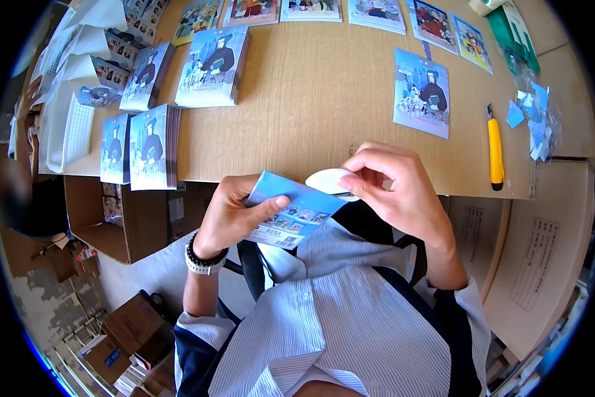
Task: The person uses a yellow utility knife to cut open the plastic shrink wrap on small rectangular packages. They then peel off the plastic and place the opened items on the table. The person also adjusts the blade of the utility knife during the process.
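Observation:
My left hand (245, 213) grips a blue printed packet (302, 211) by its left side, thumb on top. The face turned up bears rows of small pictures, a barcode and writing. My right hand (391, 183) pinches a flat, rounded white object (328, 181) between thumb and fingers at the packet's upper right corner. Part of that object is hidden by the fingers, and I cannot tell its exact kind. Both hands are just off the table's front edge, above my lap. A single printed packet (421, 94) with a drawn figure lies beyond my right hand.
Stacks of matching packets (153, 146) (213, 67) stand at the left of the wooden table (297, 99), by a white plastic basket (69, 129). A yellow utility knife (496, 149) and blue scraps (538, 119) lie right. Cartons (535, 248) stand below. Another person's arm (26, 109) shows far left.

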A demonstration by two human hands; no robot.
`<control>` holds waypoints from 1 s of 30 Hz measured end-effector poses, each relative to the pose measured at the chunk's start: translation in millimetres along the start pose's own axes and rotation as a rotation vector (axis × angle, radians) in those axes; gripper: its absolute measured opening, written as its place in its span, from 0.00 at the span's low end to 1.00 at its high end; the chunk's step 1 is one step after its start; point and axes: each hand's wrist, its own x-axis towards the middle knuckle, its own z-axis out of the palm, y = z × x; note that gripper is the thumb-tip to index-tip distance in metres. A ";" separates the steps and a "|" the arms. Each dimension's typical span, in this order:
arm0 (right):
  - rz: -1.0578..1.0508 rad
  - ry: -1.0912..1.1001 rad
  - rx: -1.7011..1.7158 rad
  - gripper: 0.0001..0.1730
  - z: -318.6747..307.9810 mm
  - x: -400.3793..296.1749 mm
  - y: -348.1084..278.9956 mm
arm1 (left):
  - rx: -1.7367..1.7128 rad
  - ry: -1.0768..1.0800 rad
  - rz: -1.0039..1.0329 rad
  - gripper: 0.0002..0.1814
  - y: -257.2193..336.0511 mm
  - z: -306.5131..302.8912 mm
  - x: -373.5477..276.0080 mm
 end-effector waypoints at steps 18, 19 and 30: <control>-0.171 0.070 -0.120 0.05 10.7 0.7 2.6 | -0.098 -0.124 -0.090 0.12 -12.3 19.9 -1.5; -0.177 0.073 -0.122 0.05 11.1 1.3 2.4 | -0.110 -0.128 -0.083 0.12 -12.4 22.4 -1.0; -0.182 0.108 -0.135 0.06 14.2 4.0 -2.7 | -0.156 -0.107 -0.070 0.12 -8.2 40.0 1.5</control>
